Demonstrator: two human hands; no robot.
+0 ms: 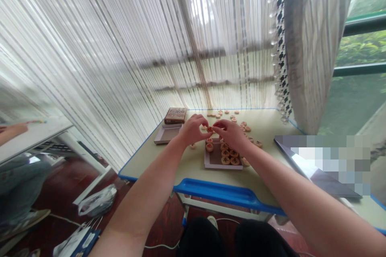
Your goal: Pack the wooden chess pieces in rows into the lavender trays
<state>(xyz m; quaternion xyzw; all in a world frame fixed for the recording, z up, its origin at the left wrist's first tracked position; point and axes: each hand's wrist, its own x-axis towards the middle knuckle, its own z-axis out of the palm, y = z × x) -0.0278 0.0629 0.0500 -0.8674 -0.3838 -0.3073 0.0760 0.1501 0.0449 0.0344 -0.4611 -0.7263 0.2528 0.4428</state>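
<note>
My left hand pinches a round wooden Chinese chess piece with a red character between thumb and forefinger. From the other side, the fingertips of my right hand close on the edge of the same piece. Both hands are over the far side of a shallow open box tray. Inside the tray, red-marked pieces sit at the left and several black-marked pieces stand in stacks at the right. My right hand hides some of the tray. Loose pieces lie scattered beyond it.
A patterned box and another shallow tray are at the desk's back left. On the right lies a dark laptop-like device, partly blurred. A blue trough edges the desk's front. Another person's arm rests on a table at left.
</note>
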